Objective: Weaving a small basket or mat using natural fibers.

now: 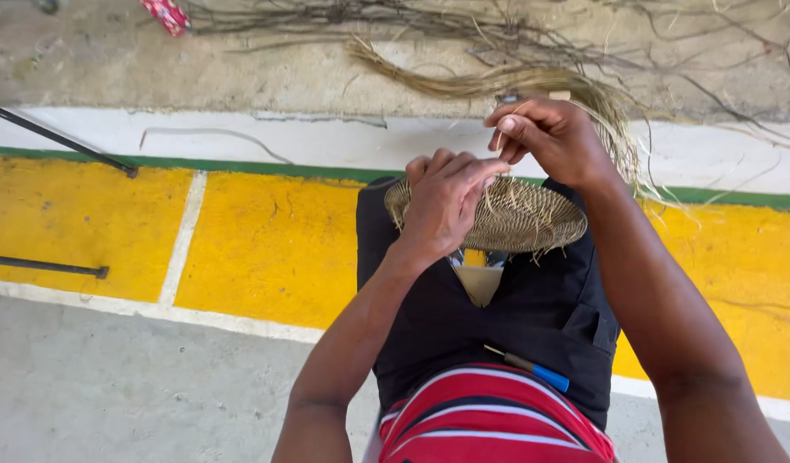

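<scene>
A round woven straw disc rests on my lap, tilted toward me. My left hand grips its near-left edge, fingers curled over the rim. Just above and to the right, my right hand pinches a thin straw strand that runs down to the disc. A loose bundle of dry grass fibres trails out behind my right hand, up and to the left across the ground. A small tool with a blue handle lies on my lap over dark trousers, near my red striped shirt.
The floor beneath is yellow-painted concrete with white lines and a green stripe. Black metal bars stand at the left. Dry twigs and fibres litter the grey ground beyond. A red patterned scrap lies at the top left.
</scene>
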